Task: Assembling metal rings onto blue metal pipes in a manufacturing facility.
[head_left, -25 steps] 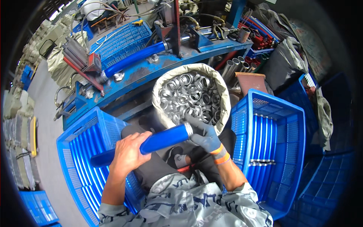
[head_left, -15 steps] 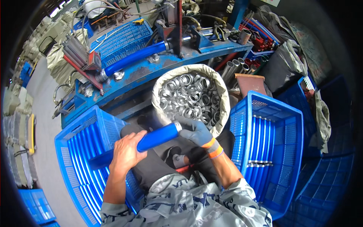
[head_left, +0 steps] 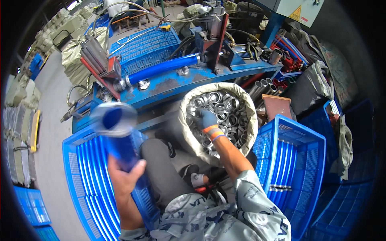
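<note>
My left hand [head_left: 124, 178] is wrapped round a blue metal tube [head_left: 120, 149], which stands tilted up above the left crate. A pale, silvery rim circles the tube's open end, blurred by motion. My right hand [head_left: 207, 119], in a grey-blue glove with an orange-striped cuff, reaches into a round cream fabric sack [head_left: 252, 136]. Many loose silver metal rings [head_left: 231, 107] fill that sack. The glove is down among the rings at their left side; its fingertips are hidden, so whether it grips a ring does not show.
Blue tubes lie in a left crate [head_left: 69, 160] and a right crate [head_left: 319, 168]. Beyond the sack stands a blue workbench [head_left: 161, 89] with a clamping machine [head_left: 213, 44] and another blue tube [head_left: 163, 69] across it. Bare metal tubes [head_left: 263, 86] lie right of the sack.
My right hand has left the tube's end and moved into the sack of rings. The tube has swung from slanting rightward to pointing up at the left. The view has shifted.
</note>
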Demonstrator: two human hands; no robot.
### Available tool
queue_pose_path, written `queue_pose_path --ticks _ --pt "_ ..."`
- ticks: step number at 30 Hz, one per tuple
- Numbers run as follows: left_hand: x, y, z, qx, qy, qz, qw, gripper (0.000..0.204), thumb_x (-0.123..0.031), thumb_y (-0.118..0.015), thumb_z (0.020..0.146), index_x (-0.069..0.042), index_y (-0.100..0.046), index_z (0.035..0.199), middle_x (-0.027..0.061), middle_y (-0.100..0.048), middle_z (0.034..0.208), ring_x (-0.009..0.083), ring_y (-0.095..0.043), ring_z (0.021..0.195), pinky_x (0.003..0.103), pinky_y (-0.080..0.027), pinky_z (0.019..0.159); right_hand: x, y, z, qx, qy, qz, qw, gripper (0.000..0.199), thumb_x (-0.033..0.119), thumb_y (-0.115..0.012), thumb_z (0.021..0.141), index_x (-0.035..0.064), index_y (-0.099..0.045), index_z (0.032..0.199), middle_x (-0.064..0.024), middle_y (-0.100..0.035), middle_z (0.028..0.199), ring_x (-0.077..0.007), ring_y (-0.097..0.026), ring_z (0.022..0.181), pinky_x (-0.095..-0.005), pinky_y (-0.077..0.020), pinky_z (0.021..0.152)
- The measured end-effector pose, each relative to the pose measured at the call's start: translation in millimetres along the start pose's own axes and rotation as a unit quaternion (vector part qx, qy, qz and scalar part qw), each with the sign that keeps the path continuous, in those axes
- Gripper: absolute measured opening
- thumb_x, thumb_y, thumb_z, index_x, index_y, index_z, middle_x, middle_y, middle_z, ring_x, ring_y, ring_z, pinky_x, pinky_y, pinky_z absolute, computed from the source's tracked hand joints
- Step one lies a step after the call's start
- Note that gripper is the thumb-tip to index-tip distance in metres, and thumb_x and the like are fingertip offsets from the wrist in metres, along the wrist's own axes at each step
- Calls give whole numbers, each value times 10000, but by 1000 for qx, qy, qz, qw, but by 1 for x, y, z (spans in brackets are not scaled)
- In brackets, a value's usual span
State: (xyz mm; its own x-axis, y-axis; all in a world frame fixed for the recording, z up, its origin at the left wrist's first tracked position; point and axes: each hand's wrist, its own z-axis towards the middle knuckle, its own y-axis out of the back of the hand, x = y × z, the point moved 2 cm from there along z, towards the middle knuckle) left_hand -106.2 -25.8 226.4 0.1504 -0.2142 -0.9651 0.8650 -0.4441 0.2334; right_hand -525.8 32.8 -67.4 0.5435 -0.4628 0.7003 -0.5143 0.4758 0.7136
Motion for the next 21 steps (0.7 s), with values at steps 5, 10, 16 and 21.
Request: queue_pose_path --ticks 5,10,16,21 --pt "37 4 3 -143 -57 -332 930 594 -465 -644 1197 -49 -521 1603 179 -738 1343 268 -718 1219 444 -570 1138 12 28 -73 117 -141 643 744 331 353 -855 1081 85 -787 1264 -14 -813 1170 -166 -775 1048 -345 -646 893" --pt "70 -29 -5 -121 81 -425 893 625 -551 -613 1201 -42 -589 1563 181 -728 1475 329 -711 1345 495 -580 1137 58 98 -140 158 -45 747 644 370 443 -841 1082 121 -769 1251 -19 -768 1308 -179 -746 1205 -409 -672 957" --pt "65 -68 -17 -71 95 -438 891 664 -484 -680 1188 -5 -525 1621 193 -681 1533 312 -705 1383 490 -610 1151 101 165 -168 116 -2 672 731 333 96 -775 1088 34 -733 1412 -99 -761 1442 -188 -753 1266 -403 -678 1021" --pt "59 -63 -19 -97 77 -419 899 541 -437 -697 1186 -47 -613 1551 190 -730 1464 363 -728 1338 550 -609 1126 118 166 -176 103 3 637 764 484 27 -802 1053 -24 -666 1515 -110 -737 1464 -183 -713 1333 -350 -572 1186"
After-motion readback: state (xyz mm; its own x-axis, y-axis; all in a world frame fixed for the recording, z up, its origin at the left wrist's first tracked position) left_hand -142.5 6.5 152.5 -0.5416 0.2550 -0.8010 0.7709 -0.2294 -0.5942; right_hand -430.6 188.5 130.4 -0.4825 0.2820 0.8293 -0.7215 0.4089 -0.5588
